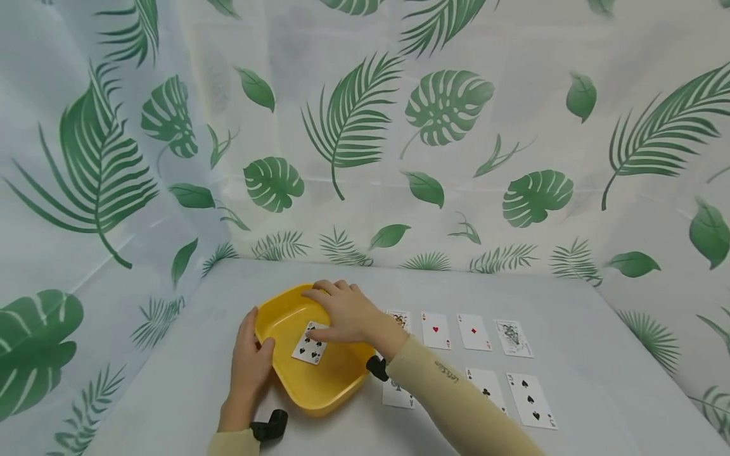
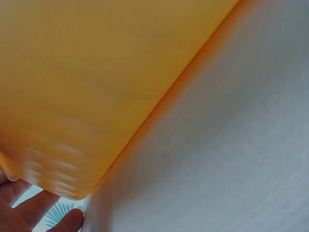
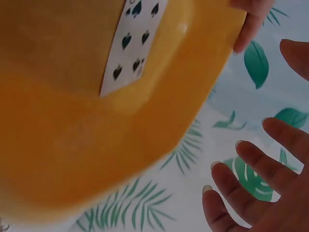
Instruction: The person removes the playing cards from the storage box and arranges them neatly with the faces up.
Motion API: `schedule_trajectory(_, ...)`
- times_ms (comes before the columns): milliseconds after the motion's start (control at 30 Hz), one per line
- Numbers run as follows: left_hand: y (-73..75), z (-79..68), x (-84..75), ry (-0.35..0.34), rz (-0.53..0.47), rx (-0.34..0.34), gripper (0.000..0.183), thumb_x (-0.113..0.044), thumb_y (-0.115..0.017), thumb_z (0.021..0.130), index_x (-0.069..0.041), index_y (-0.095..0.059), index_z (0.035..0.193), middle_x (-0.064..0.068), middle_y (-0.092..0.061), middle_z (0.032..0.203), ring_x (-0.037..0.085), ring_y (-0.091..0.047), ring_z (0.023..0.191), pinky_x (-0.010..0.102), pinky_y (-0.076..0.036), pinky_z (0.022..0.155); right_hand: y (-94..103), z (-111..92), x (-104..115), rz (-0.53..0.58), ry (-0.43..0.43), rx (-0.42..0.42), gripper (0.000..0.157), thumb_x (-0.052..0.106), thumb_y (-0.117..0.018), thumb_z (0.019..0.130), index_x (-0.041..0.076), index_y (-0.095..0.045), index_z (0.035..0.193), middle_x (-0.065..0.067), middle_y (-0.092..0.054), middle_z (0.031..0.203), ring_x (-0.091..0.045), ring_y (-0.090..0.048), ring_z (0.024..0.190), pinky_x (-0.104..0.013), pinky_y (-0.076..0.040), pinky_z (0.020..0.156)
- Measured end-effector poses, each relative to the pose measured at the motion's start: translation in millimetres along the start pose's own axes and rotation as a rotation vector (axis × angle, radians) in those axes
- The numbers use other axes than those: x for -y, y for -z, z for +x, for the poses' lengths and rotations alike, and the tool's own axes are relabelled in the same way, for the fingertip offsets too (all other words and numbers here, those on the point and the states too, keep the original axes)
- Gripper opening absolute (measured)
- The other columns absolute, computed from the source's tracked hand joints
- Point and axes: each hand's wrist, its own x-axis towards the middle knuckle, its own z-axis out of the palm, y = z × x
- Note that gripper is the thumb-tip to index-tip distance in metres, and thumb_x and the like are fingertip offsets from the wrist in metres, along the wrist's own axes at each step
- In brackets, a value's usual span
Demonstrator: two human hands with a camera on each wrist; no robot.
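A yellow plastic basin [image 1: 319,396] stands on the table, and a six of spades card [image 1: 310,352] lies face up in it. My left hand [image 1: 251,354] holds the basin's left side, thumb near the rim and fingers along the outer wall. Its fingers [image 2: 36,209] show beside the basin's corner in the left wrist view. Over the basin's right part is my right hand [image 1: 349,313], fingers spread and nothing in its grasp. Its thumb overlaps the card in the head view, while the right wrist view shows the fingers [image 3: 244,193] apart from the basin.
To the right, cards lie face up in two rows: a coloured joker [image 1: 398,316], ace of hearts [image 1: 436,330], ace of diamonds [image 1: 474,332] and grey joker [image 1: 514,338] behind; ace of clubs [image 1: 485,386] and three of spades [image 1: 531,400] in front. Leaf-printed curtains [image 1: 365,139] enclose the table.
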Motion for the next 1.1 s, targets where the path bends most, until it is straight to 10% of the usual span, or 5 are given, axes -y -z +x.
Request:
schedule_trajectory(767, 1.5, 1.6, 1.3, -0.009, 0.022, 0.016, 0.072, -0.005, -0.047, 0.091, 0.000, -0.023, 0.159, 0.021, -0.023, 0.163, 0.037, -0.022, 0.149, 0.055, -0.019, 0.120, -41.6, 42, 23, -0.080, -0.188, 0.387, 0.085, 0.055, -0.077, 0.081, 0.031, -0.041, 0.154, -0.009, -0.042, 0.154, -0.031, -0.041, 0.140, -0.048, -0.043, 0.108)
schedule_trajectory(1100, 1.0, 2.1, 1.2, -0.018, 0.009, 0.010, 0.073, -0.004, -0.047, 0.090, 0.001, -0.024, 0.158, 0.021, -0.024, 0.162, 0.036, -0.023, 0.149, 0.054, -0.020, 0.120, -53.1, 45, 20, -0.047, -0.256, 0.420, 0.088, 0.054, -0.081, 0.077, 0.031, -0.042, 0.153, -0.012, -0.041, 0.154, -0.031, -0.041, 0.139, -0.050, -0.043, 0.108)
